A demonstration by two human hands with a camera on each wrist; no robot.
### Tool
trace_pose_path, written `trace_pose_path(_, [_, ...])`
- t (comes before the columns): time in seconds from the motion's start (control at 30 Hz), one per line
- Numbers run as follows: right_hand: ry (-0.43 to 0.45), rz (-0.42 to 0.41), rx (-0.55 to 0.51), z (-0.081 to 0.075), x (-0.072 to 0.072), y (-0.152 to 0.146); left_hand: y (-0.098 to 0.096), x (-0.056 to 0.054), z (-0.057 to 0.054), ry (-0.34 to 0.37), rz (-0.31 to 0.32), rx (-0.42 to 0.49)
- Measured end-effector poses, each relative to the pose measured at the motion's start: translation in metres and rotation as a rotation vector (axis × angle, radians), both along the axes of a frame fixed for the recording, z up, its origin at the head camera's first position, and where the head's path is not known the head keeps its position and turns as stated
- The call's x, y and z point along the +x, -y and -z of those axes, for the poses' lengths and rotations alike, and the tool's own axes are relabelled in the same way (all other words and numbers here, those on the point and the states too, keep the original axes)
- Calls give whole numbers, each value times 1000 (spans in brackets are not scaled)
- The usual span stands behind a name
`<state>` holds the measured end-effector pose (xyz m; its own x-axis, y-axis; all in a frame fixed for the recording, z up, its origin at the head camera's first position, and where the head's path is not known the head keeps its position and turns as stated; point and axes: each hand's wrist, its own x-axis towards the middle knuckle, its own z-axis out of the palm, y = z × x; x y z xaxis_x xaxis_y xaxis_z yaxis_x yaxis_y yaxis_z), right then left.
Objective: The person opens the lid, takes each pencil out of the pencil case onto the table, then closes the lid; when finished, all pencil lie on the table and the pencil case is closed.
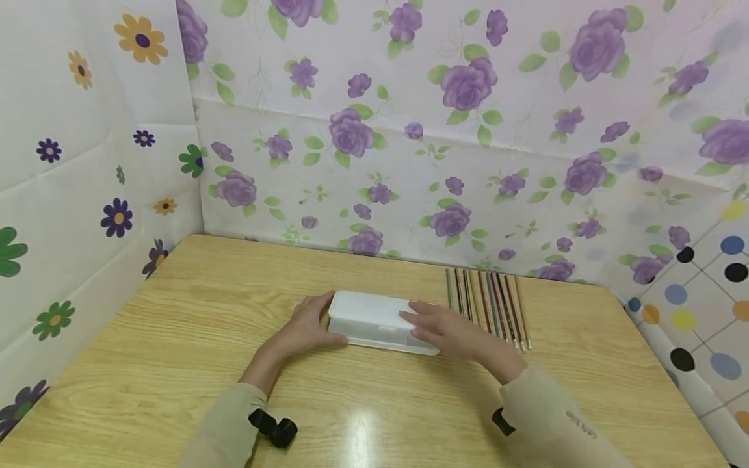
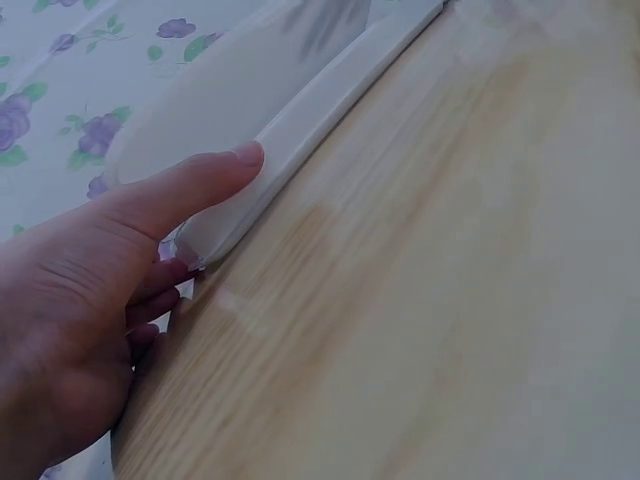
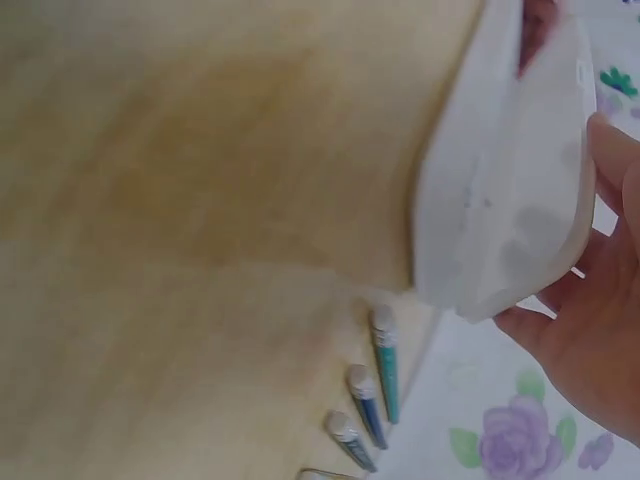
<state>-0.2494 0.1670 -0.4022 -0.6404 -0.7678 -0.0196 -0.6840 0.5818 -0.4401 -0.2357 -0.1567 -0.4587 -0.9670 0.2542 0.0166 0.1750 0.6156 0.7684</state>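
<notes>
A white plastic pencil case [image 1: 365, 333] lies lengthwise near the middle of the table, its lid [image 1: 371, 307] partly raised along the front. At its left end my left hand [image 1: 304, 331] holds it, the thumb on the front rim and the fingers behind the end, as the left wrist view also shows with the case's base [image 2: 300, 145]. My right hand [image 1: 447, 333] has its fingers on the right end of the lid. In the right wrist view those fingers curl at the lid's edge [image 3: 550, 190], and a gap shows between lid and base.
Several pencils [image 1: 497, 305] lie side by side just right of the case, partly behind the right hand. The wooden table [image 1: 351, 396] meets a flowered wall covering [image 1: 398, 156] at the back and another covering [image 1: 76, 195] on the left.
</notes>
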Motion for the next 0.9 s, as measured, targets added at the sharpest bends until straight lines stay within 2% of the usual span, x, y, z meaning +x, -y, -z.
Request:
trace_pose_path(0.23, [-159,-66,36,15,8,0,1,-2,4,-23,34,-40])
trace_pose_path(0.47, [-349,-108,94,28,15,3,0,-2,5,-19,37,-23])
trace_pose_path(0.6, [-416,-97,151,31,21,10,1,-2,4,-34,37,-15])
trace_pose_path(0.77, [-433,-44,179,28,27,20,2,-2,5,-48,39,-10])
trace_pose_path(0.9, [-533,-2,145,31,28,27,2,-3,4,-48,40,-12])
